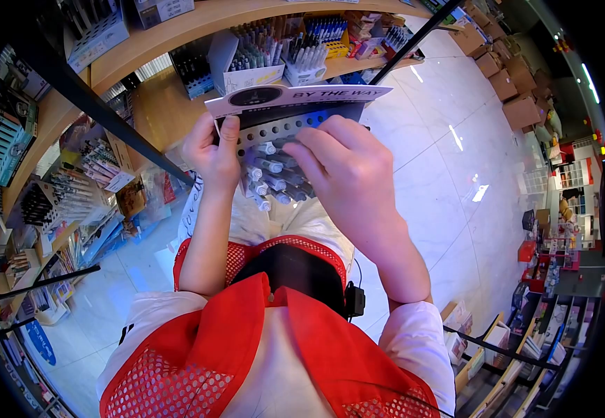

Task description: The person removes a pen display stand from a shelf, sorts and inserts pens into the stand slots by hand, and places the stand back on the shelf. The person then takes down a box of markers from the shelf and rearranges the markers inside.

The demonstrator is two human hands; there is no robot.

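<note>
A pen display box (pixel 316 96) with "BY THE WAY" on its upright back panel is held in front of my body. Its tray has rows of round holes, and several pens with pale, clear ends (pixel 267 174) stand in the part nearest me. My left hand (pixel 217 150) grips the box's left side, thumb over the edge. Over the right part of the tray is my right hand (pixel 347 164), its fingers bent and drawn together above the pens. What its fingertips hold, if anything, is hidden.
Wooden shelves (pixel 152 115) curve across the front and left, with pen boxes (pixel 253 59) and more stationery (pixel 58 198). Dark metal posts (pixel 100 104) cross there. Cardboard boxes (pixel 518 80) line the far right. A rack (pixel 525 348) stands at the lower right on the tiled floor (pixel 428 181).
</note>
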